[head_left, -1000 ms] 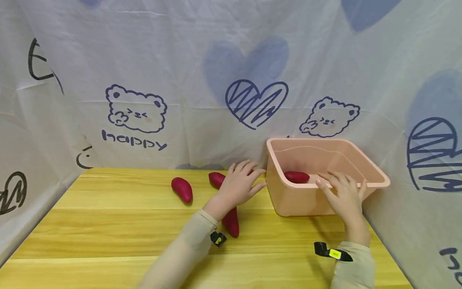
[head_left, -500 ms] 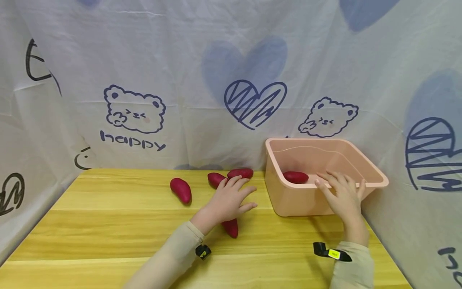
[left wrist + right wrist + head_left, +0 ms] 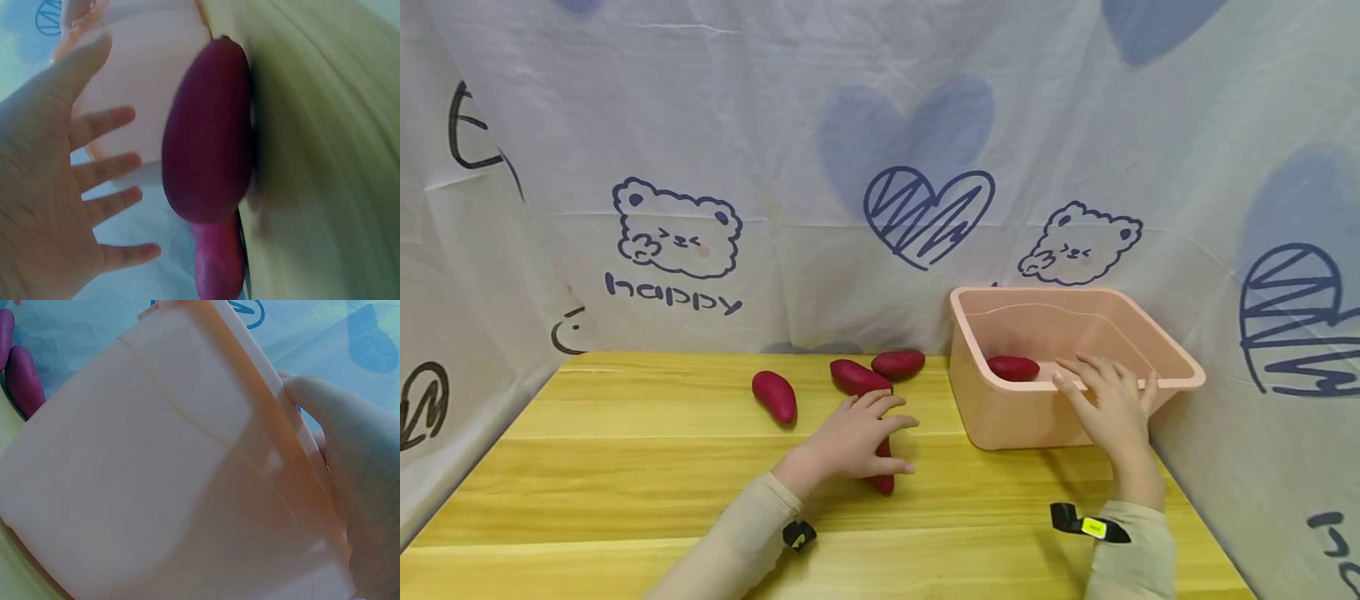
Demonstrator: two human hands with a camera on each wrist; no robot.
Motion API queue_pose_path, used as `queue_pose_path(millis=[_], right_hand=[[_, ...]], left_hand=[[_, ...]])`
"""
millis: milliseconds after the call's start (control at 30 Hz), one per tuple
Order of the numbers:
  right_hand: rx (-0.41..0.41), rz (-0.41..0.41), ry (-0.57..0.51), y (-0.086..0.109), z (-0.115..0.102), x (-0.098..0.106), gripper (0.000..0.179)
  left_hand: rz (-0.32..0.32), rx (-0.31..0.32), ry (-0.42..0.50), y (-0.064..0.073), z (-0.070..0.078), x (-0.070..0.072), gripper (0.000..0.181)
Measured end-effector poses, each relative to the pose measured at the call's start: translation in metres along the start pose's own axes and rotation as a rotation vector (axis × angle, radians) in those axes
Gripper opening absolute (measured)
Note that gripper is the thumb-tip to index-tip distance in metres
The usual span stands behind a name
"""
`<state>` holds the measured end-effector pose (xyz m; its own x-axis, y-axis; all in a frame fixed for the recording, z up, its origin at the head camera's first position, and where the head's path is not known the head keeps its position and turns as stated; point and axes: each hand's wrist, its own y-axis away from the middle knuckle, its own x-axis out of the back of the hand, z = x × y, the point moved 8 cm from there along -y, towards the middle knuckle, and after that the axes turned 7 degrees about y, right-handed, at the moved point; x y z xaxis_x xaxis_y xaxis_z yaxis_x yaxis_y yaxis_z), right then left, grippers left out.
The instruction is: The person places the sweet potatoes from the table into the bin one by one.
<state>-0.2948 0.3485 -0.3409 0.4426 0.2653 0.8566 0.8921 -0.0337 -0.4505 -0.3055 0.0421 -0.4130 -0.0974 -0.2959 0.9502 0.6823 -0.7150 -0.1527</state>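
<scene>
My left hand (image 3: 850,442) hovers with spread fingers over a dark red sweet potato (image 3: 883,483), which it partly covers in the head view. The left wrist view shows a gap between that sweet potato (image 3: 209,137) and the fingers. At the right stands a pink plastic bin (image 3: 1022,421) with one sweet potato (image 3: 1013,368) inside. My right hand (image 3: 1112,408) holds the bin's near rim, the fingers reaching over it; in the right wrist view the thumb of this hand (image 3: 356,456) lies at the rim's outer side.
Behind the left hand lie two more sweet potatoes close together, one nearer (image 3: 856,377) and one by the cloth (image 3: 898,364). Another sweet potato (image 3: 775,398) lies farther left. A printed cloth (image 3: 805,275) hangs behind and beside the wooden table (image 3: 625,483).
My left hand has drawn back toward me and to the left, from beside the bin to above the near sweet potato. The sweet potatoes at the back have come into view. My right hand stays put.
</scene>
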Motion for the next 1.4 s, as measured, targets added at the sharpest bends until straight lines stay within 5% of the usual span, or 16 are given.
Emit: queue_pose_path(millis=[400, 867, 1400], right_hand=[[-0.002, -0.003, 0.013, 0.0, -0.002, 0.002, 0.053], [0.003, 0.004, 0.003, -0.001, 0.0, 0.001, 0.052], [0.01, 0.02, 0.005, -0.001, -0.001, 0.0, 0.052]], left_hand=[[-0.127, 0.037, 0.088, 0.008, -0.011, -0.015, 0.071], [-0.188, 0.041, 0.05, 0.011, -0.009, -0.024, 0.073], [-0.161, -0.027, 0.069, 0.011, -0.007, -0.026, 0.051]])
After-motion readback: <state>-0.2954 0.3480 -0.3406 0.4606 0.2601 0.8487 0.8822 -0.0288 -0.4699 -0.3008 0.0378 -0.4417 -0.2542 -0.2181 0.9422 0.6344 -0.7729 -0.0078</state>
